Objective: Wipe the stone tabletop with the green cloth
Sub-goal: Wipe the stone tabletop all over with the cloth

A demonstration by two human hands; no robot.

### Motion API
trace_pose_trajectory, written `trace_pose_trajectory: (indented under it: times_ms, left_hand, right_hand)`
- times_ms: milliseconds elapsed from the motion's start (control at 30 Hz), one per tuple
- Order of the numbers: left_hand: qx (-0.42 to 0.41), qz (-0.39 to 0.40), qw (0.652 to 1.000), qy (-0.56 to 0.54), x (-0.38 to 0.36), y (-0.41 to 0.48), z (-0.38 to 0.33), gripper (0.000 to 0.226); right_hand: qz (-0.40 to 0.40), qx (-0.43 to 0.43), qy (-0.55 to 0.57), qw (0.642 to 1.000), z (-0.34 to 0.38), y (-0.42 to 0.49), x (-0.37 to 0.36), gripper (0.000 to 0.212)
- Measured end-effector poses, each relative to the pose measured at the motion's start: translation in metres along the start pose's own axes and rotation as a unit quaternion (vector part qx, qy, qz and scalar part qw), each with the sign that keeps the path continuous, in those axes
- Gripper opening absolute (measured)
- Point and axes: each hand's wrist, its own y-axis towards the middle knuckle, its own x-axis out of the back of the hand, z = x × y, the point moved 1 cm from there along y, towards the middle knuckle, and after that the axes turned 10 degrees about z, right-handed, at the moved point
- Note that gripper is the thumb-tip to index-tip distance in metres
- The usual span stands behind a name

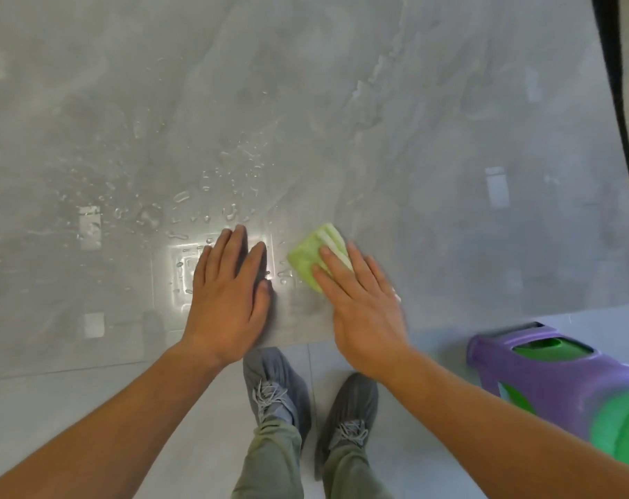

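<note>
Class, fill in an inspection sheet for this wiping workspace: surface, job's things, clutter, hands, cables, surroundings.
Surface: grey stone tabletop, water droplets scattered left of centre, beyond the hands.
Job's things: green cloth, folded, lying on the tabletop near its front edge.
Clutter: nothing seen.
Hands: left hand flat on the stone, fingers straight; right hand presses the cloth with straight fingers.
Cables: nothing seen.
Surroundings: pale floor, grey shoes, purple and green plastic object at the right.
</note>
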Motion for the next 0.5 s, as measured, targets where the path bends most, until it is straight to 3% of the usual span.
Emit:
trace_pose_trajectory:
  times_ms: [67, 200, 400, 500]
  left_hand:
    - [-0.009, 0.002, 1.000, -0.013, -0.004, -0.005, 0.002, 0.059]
    - [0.010, -0.021, 0.996, -0.090, -0.001, -0.004, 0.006, 0.060]
    - [0.011, -0.025, 0.996, -0.088, 0.001, -0.002, 0.000, 0.053]
    - [0.020, -0.040, 0.996, -0.083, -0.001, 0.000, -0.005, 0.058]
  right_hand:
    - [0.013, 0.034, 0.001, 0.999, -0.005, 0.033, 0.012, 0.063]
    - [0.000, 0.005, 0.033, 0.999, 0.004, 0.051, 0.015, 0.065]
    - [0.088, 0.178, -0.060, 0.978, -0.006, -0.001, 0.003, 0.062]
    - [0.054, 0.133, -0.028, 0.989, -0.004, 0.024, 0.006, 0.063]
